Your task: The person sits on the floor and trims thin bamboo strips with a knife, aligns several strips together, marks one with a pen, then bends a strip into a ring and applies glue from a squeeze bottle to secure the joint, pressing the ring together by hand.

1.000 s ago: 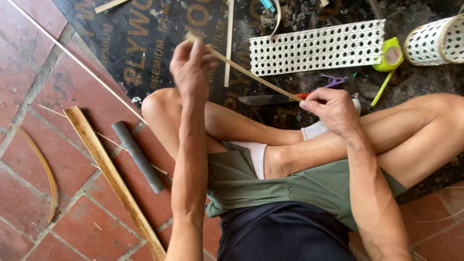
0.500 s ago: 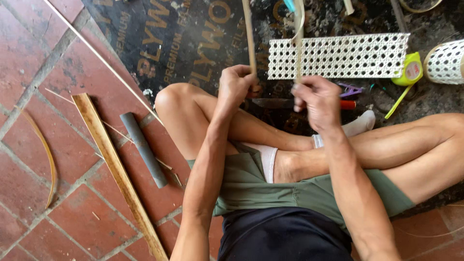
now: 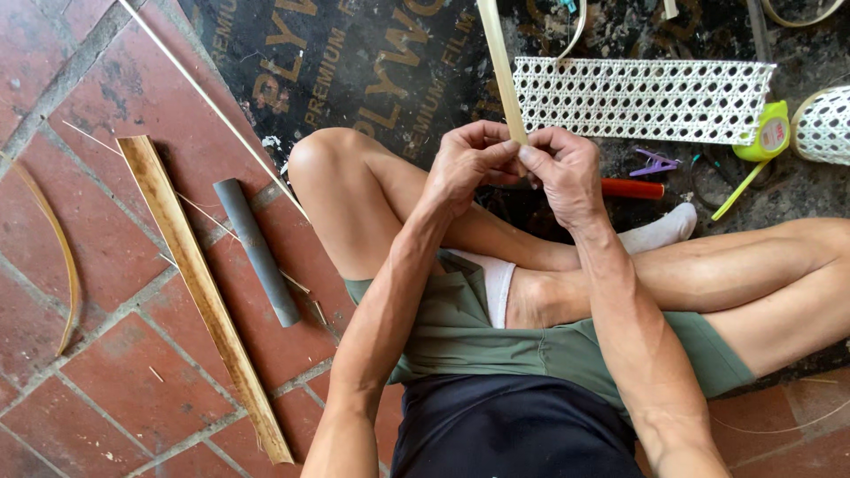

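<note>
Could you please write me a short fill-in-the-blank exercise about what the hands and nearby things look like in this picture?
1. Both hands, left hand and right hand, pinch one bamboo ____.
2. The woven panel is coloured ____.
3. The grey tube lies on the ____ floor.
4. The tape measure is ____ green.

Missing words: strip; white; brick; yellow

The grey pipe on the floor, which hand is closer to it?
Left. The left hand is on the grey pipe's side; the right hand sits beyond it, farther away.
</note>
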